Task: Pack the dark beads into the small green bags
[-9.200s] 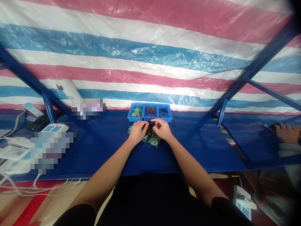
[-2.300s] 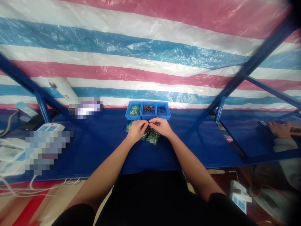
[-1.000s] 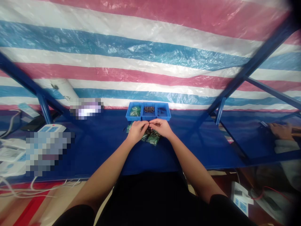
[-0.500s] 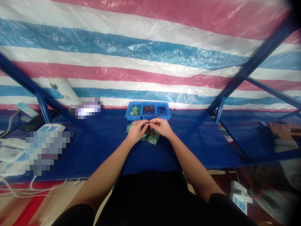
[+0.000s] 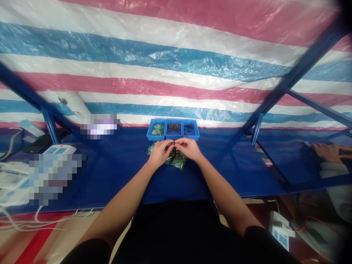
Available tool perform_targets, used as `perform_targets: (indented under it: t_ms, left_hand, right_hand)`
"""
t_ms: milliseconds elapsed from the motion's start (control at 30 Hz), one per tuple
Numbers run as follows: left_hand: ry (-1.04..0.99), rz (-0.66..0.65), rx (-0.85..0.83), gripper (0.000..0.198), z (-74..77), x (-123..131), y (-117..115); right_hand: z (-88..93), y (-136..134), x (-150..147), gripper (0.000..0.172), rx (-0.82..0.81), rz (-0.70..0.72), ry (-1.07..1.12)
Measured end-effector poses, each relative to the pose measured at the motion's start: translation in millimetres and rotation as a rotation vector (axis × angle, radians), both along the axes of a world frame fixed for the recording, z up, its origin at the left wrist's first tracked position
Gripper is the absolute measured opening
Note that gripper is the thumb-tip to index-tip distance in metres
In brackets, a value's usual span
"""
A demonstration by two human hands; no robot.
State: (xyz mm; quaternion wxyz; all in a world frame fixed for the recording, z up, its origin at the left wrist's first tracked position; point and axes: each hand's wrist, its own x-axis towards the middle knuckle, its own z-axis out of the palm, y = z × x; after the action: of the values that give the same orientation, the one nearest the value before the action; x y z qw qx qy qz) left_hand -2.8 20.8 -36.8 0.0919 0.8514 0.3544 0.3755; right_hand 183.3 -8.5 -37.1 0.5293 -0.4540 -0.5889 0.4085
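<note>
My left hand point(image 5: 159, 151) and my right hand point(image 5: 190, 148) meet fingertip to fingertip over the blue table point(image 5: 118, 172). Both are closed in a pinch around something small and dark, too small to name. Under and in front of the fingers lies a pile of green packets point(image 5: 179, 162) mixed with small dark and brassy parts, partly hidden by my hands. Just behind stand three blue bins side by side: the left bin point(image 5: 149, 138) holds green packets, the middle bin point(image 5: 173, 138) many small brassy and black pieces, the right bin point(image 5: 191, 138) dark thin pieces.
White power strips point(image 5: 64, 149) and cables sit at the left, beside blurred-out items. A white cylinder point(image 5: 74, 104) leans at the back left. Blue metal posts point(image 5: 257, 128) frame both sides. Another person's hand point(image 5: 327, 152) shows at the far right.
</note>
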Motion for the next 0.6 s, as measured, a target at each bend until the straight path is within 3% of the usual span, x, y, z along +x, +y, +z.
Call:
perform_targets:
  t_ms: [600]
  left_hand:
    - [0.008,-0.002,0.004,0.021,4.5,-0.1,-2.2]
  right_hand:
    - [0.6,-0.8,-2.5,0.034,-0.014,0.022,0.011]
